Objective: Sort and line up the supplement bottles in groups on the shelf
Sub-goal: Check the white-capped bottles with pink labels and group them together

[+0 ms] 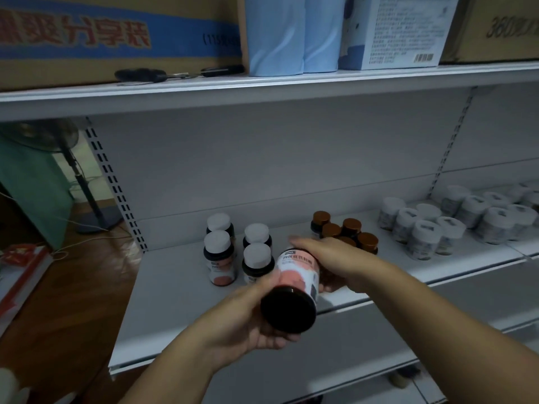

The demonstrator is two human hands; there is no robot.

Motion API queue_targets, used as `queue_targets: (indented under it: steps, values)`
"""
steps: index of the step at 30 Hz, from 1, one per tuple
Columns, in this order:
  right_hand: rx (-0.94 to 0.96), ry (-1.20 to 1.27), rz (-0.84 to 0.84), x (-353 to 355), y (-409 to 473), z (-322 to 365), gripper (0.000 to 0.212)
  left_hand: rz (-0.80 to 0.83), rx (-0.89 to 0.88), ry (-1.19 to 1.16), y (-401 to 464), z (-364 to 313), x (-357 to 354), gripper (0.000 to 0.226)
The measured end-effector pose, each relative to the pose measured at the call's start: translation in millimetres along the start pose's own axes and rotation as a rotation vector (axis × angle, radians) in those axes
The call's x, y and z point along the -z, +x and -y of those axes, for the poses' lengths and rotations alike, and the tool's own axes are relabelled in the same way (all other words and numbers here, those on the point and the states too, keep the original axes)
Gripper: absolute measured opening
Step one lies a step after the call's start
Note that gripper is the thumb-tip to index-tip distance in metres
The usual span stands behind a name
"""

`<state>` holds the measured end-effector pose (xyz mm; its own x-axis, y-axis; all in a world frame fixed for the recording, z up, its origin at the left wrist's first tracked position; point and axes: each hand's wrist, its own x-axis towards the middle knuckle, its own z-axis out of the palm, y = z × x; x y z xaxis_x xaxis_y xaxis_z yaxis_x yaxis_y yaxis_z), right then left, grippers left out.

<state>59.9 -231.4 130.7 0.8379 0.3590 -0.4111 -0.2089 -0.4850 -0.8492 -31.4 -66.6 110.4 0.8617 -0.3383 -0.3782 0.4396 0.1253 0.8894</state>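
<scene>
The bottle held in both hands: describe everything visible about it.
The bottle is dark, glossy and round, with a white and salmon-pink label bearing small print. It lies tilted, its black base toward the camera, its top end hidden under the right hand. The left hand grips it from below and beside. It hangs above the front of the shelf, touching no other bottle.

Dim room, white metal shelving unit [262, 91] with slotted uprights stood against a pale back panel, cardboard cartons [116, 33] sat on the upper shelf, wooden floor [73, 301] lay at left, pedestal fan [73, 170] stood beside a green cloth [32, 193].
</scene>
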Motion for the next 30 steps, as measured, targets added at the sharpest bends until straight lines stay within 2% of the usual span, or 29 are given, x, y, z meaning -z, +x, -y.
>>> queue_targets:
  steps: [3, 6, 9, 12, 14, 17, 19, 22, 25, 28, 30]
  values:
    - [-0.059, -0.027, 0.038, 2, 6, 1, 0.058, 0.045, 0.053, -0.064, 0, -4, -2, 0.071]
    - [-0.010, -0.040, 0.010, 0, 4, 2, 0.056, 0.038, 0.025, -0.076, 2, 1, 2, 0.067]
    - [0.158, -0.060, -0.033, -2, 1, 5, 0.051, 0.068, -0.054, -0.007, 1, 12, 13, 0.061]
    - [0.359, -0.136, -0.085, -11, -3, 10, 0.048, 0.093, -0.112, 0.102, -5, 19, 31, 0.067]
    - [0.424, -0.154, -0.095, -23, -4, 15, 0.049, 0.066, -0.133, 0.147, -11, 19, 42, 0.068]
    - [0.489, -0.219, -0.161, -46, 0, 20, 0.048, -0.070, -0.192, 0.252, -18, 16, 52, 0.055]
    - [0.524, -0.273, -0.201, -55, 3, 26, 0.041, -0.285, -0.274, 0.403, -19, 18, 58, 0.041]
    - [0.592, -0.358, -0.226, -68, 13, 31, 0.032, -0.577, -0.359, 0.519, -15, 25, 68, 0.041]
    - [0.764, -0.609, -0.277, -82, 27, 33, 0.032, -0.665, -0.383, 0.540, -4, 31, 82, 0.047]
    - [0.872, -0.925, -0.313, -93, 39, 34, 0.036, -0.696, -0.383, 0.584, 10, 40, 99, 0.044]
    - [0.986, -1.094, -0.423, -97, 48, 33, 0.031, -0.699, -0.369, 0.630, 17, 46, 105, 0.043]
